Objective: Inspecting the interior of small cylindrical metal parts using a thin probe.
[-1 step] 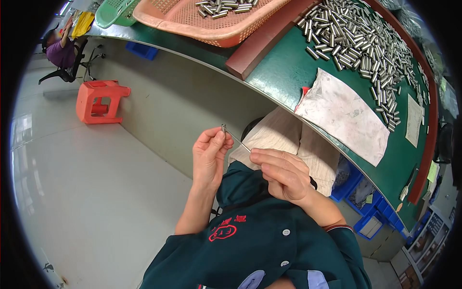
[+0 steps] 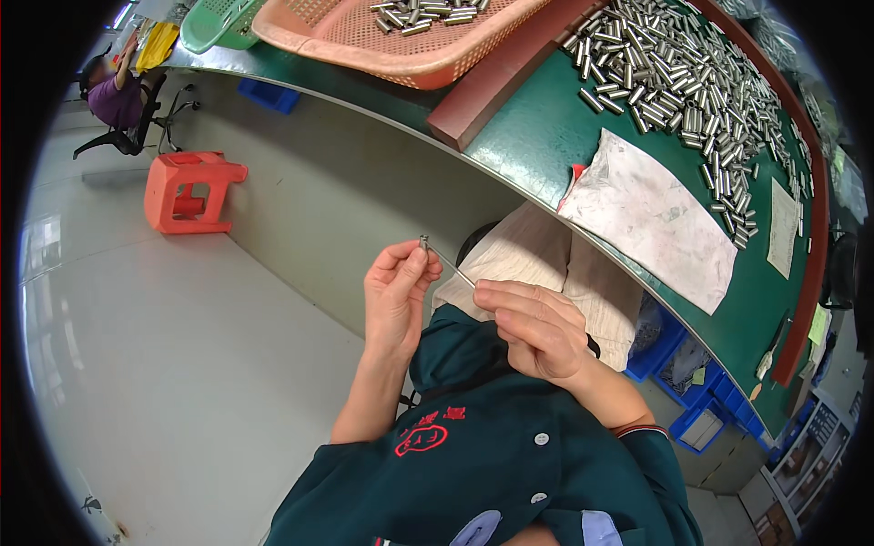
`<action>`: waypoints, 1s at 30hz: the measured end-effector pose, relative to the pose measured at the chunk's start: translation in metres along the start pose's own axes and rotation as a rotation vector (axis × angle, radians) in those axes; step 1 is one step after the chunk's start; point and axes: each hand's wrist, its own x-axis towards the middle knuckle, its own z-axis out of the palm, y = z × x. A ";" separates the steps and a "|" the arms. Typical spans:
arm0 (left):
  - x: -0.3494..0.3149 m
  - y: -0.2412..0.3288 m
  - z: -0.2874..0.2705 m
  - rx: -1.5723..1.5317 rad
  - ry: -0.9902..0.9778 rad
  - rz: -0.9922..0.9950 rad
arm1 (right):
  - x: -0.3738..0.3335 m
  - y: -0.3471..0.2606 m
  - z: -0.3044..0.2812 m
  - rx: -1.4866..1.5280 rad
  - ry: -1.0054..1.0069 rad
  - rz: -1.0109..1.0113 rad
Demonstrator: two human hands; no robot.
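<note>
Since the earlier frame I see the small metal part [image 2: 424,243] shift a hair at most, while the left hand [image 2: 394,296] and the right hand [image 2: 542,332] keep their pose. The part sits just off the green table [image 2: 537,132], pinched between left thumb and fingers; the right fingers close on a thin rod [image 2: 452,268] reaching toward it. On the table, a salmon basket [image 2: 432,71] holds metal cylinders [image 2: 416,28]; beneath it, blue bins [image 2: 730,400] hold things too small to tell.

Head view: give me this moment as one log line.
left hand: pinches small silver metal part | right hand: holds thin silver metal rod | green table: heap of silver metal cylinders
</note>
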 end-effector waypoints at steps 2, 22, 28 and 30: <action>0.000 -0.001 0.000 0.045 -0.002 0.026 | 0.000 0.001 0.001 -0.004 0.008 -0.007; 0.001 0.010 -0.001 -0.207 -0.027 -0.163 | 0.004 -0.004 -0.007 0.001 -0.032 -0.021; 0.001 0.004 -0.005 -0.309 -0.166 -0.265 | 0.005 -0.004 -0.004 0.004 0.017 -0.001; 0.001 0.005 -0.003 -0.302 -0.179 -0.276 | 0.006 -0.004 -0.004 -0.007 0.015 -0.011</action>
